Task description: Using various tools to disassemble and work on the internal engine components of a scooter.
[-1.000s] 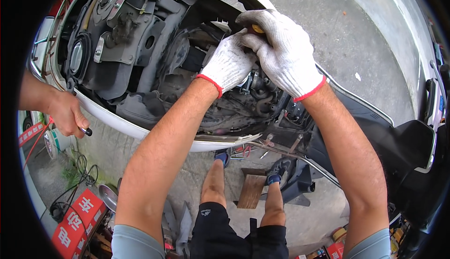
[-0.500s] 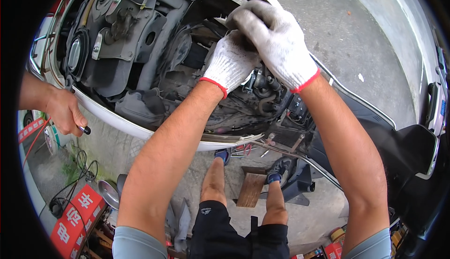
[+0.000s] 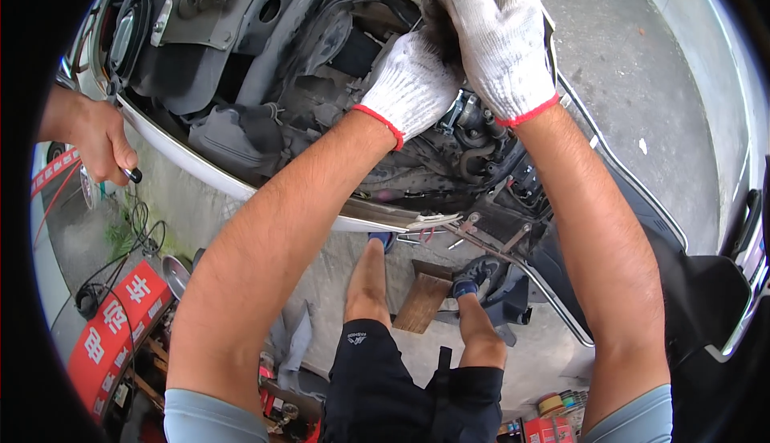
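Note:
My left hand and my right hand, both in white knit gloves with red cuffs, meet over the far side of an opened vehicle body with a white rim. The fingers of my right hand are curled downward, and the left hand's dark-stained fingers bend in beside them. Whatever lies between them is hidden by the gloves. Just below my wrists show a small metal fitting and a dark ribbed hose. Grimy mechanical parts and a dark plastic cover fill the bay to the left.
At the left, another person's bare hand grips a black-ended tool. A wooden block stands on the ground between my feet, with loose tools by them. Black cables and a red sign lie lower left; a black panel extends right.
Both my hands have moved a little up and to the right, still together. The vehicle sits slightly higher in view. The other person's hand remains at the left with its tool.

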{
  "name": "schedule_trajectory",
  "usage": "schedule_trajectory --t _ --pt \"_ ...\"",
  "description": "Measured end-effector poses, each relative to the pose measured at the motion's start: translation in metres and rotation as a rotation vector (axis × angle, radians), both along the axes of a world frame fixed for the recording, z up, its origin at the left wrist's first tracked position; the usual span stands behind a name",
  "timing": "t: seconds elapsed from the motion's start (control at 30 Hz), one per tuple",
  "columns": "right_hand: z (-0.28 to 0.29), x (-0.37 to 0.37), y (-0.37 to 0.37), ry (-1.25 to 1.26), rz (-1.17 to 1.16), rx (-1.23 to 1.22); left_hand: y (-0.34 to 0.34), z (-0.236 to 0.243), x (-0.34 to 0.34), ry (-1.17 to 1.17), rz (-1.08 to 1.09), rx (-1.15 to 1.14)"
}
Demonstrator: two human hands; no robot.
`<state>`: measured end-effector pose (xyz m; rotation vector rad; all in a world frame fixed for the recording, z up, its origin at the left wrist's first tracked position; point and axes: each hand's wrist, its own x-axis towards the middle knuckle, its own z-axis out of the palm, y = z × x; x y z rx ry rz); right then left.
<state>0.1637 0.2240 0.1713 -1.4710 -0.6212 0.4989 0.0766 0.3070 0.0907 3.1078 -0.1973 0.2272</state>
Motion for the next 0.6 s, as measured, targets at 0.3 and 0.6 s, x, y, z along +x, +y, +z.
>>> schedule_trajectory --t 0.3,0.6 --pt "0.003 0.003 -0.011 -0.068 0.03 0.029 -0.015 0.0 -0.005 -0.098 0.058 0.032" --pt "-0.01 0.009 -0.012 0.005 0.12 0.198 -0.022 -0.004 -0.004 -0.092 0.128 -0.173"
